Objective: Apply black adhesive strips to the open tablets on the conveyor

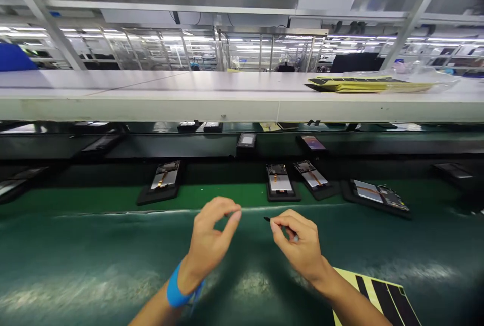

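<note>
My left hand, with a blue wristband at the wrist, hangs above the green work surface. Its thumb and index finger come together in a pinch, and I cannot make out anything between them. To its right, my right hand is closed on a small black piece whose dark end sticks out toward the left hand. Below my right forearm lies a yellow sheet with black strips. Beyond the hands, an opened phone in a black tray rests on the green belt.
More opened phones sit in black trays on the belt, including one at left, one beside the middle and one at right. A white shelf spans the back, carrying yellow sheets in clear plastic.
</note>
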The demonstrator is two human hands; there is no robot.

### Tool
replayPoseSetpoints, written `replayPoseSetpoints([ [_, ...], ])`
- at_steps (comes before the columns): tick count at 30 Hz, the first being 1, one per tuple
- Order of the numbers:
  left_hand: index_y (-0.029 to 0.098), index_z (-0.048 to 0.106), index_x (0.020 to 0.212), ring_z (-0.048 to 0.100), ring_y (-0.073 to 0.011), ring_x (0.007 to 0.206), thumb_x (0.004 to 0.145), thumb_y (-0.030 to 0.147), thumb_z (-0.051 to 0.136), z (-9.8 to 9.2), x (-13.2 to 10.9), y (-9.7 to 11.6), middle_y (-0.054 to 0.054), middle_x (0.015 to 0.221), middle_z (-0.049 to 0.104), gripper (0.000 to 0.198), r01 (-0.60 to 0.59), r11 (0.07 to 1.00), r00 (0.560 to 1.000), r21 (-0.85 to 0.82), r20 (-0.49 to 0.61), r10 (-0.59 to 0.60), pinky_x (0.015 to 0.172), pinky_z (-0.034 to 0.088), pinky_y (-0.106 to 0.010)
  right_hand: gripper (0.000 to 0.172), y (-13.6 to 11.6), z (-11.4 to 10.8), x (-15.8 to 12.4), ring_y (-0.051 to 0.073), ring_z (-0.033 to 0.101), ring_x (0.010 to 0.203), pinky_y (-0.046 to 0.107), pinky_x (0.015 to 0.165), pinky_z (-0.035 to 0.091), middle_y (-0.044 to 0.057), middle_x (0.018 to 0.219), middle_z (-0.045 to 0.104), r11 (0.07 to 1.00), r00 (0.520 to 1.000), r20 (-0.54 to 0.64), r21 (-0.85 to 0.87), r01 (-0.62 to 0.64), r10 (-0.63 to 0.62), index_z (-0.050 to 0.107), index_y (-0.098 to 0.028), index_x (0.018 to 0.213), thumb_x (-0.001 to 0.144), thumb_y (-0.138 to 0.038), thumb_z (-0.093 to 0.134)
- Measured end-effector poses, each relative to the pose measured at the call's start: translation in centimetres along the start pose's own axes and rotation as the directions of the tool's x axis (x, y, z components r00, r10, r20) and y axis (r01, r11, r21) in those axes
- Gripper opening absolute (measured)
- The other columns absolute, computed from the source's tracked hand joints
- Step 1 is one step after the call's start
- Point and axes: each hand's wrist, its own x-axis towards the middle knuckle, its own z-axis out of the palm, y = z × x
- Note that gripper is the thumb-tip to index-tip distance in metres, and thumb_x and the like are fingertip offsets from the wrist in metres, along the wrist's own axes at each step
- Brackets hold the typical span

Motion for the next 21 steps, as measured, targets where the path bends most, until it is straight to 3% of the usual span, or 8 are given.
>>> replayPoseSetpoints([
  [3, 0.020, 0.070, 0.083, 0.065, -0.0148, 0.070, 0.093, 0.017, 0.061, 1.2, -2.5, 2.0, -0.002, 0.078, 0.069, 0.014, 0.086, 0.988, 0.991, -0.126, 0.114, -0.072, 0.066, 0.053, -0.027, 0.014, -0.4, -0.2, 0.4, 0.011, 0.058, 0.055, 0.023, 0.047, 0.043, 0.001, 0.069, 0.068, 0.992, 0.994, -0.018, -0.066, 0.110, -0.111, 0.072, -0.019, 0.089, 0.091, -0.011, 0.060],
  [8, 0.020, 0.072, 0.097, 0.064, -0.0142, 0.069, 0.093, 0.016, 0.061, 2.4, -3.5, 2.8, -0.005, 0.086, 0.070, 0.012, 0.112, 0.983, 0.987, -0.147, 0.134, -0.093, 0.064, 0.055, -0.026, 0.015, -0.6, 0.0, 0.2, 0.012, 0.066, 0.061, 0.024, 0.057, 0.051, 0.002, 0.073, 0.072, 0.947, 0.967, 0.013, -0.196, 0.254, -0.256, 0.069, -0.020, 0.091, 0.091, -0.009, 0.060],
  [21, 0.020, 0.068, 0.097, 0.065, -0.0155, 0.075, 0.095, 0.014, 0.057, 2.9, -3.8, 2.6, -0.005, 0.088, 0.070, 0.012, 0.042, 0.995, 0.990, -0.086, 0.139, -0.030, 0.067, 0.053, -0.027, 0.010, -0.7, 0.4, -0.7, 0.011, 0.065, 0.060, 0.025, 0.058, 0.048, 0.002, 0.074, 0.071, 0.868, 0.927, 0.125, -0.326, 0.376, -0.354, 0.069, -0.018, 0.095, 0.094, -0.012, 0.061],
])
